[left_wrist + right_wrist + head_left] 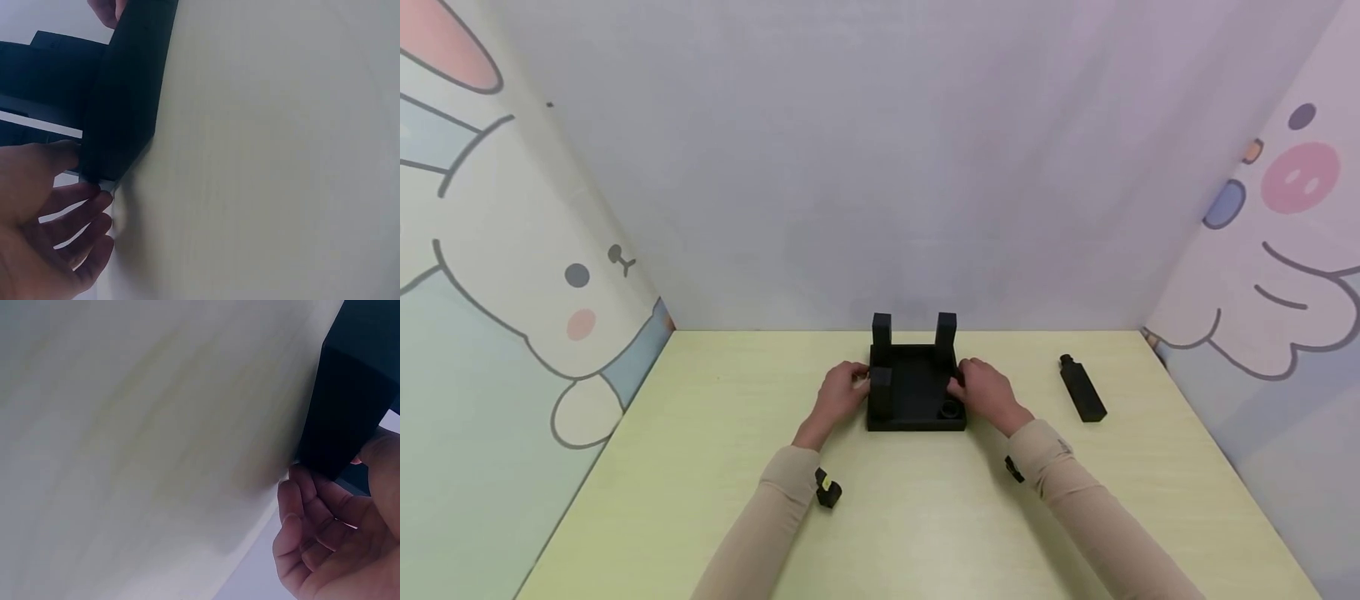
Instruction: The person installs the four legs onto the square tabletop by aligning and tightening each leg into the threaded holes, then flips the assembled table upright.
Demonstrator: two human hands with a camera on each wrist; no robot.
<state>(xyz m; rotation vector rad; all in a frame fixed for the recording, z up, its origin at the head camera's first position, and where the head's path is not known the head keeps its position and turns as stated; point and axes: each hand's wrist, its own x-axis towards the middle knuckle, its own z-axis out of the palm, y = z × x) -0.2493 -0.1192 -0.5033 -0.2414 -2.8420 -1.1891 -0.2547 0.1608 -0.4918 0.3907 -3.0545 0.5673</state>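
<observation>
A black stand point(916, 387) with a flat rimmed base sits on the table. Two tall posts rise at its back, a shorter block point(881, 392) stands at its front left, and a small ring point(951, 409) lies in its front right corner. My left hand point(837, 393) grips the stand's left side, thumb at the edge and fingers curled around the outside, as the left wrist view also shows. On the opposite side my right hand point(991, 395) holds the edge, its thumb reaching over the rim. In the right wrist view those fingers point(292, 499) curl at the stand's lower edge.
To the right of the stand lies a black bottle-shaped object point(1083, 390) with a narrow neck. The pale yellow table point(737, 392) ends at a light curtain point(880, 167) behind. Panels with cartoon animals flank both sides. A small black camera point(828, 490) sits at the left wrist.
</observation>
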